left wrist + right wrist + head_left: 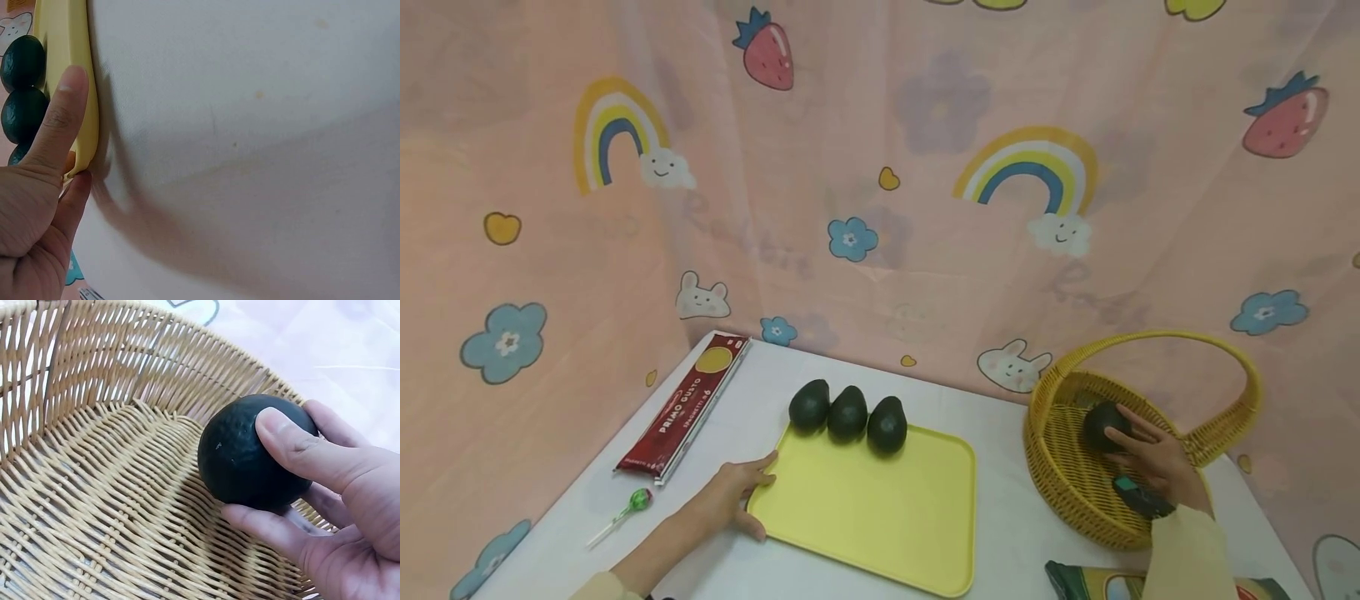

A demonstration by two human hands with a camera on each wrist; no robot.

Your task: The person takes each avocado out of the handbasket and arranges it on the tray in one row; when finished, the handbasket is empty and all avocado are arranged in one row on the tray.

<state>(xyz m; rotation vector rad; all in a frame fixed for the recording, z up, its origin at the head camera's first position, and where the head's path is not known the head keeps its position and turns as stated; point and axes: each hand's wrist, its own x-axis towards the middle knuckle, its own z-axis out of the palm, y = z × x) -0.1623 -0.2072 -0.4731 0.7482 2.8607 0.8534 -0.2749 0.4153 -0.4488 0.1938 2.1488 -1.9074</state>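
My right hand (pixel 1157 454) reaches into a yellow-brown wicker basket (pixel 1037 450) at the right and holds a dark green avocado (pixel 240 462). In the right wrist view, the thumb lies over the avocado's top and the fingers are around its sides, close above the woven floor. My left hand (pixel 733 496) holds the left edge of a yellow tray (pixel 865 508), the thumb near its front corner. Along the tray's back left side sit three avocados, a left one (pixel 809 407), a middle one (pixel 848 414) and a right one (pixel 887 426), in a row.
Left of the tray lie a red spaghetti packet (pixel 685 408) and a lollipop (pixel 638 500) with a green wrapper. A green and yellow packet (pixel 1105 582), partly behind the right sleeve, lies before the basket. The basket's tall handle (pixel 1157 335) arches over it. A patterned pink cloth (pixel 880 317) hangs behind the white table.
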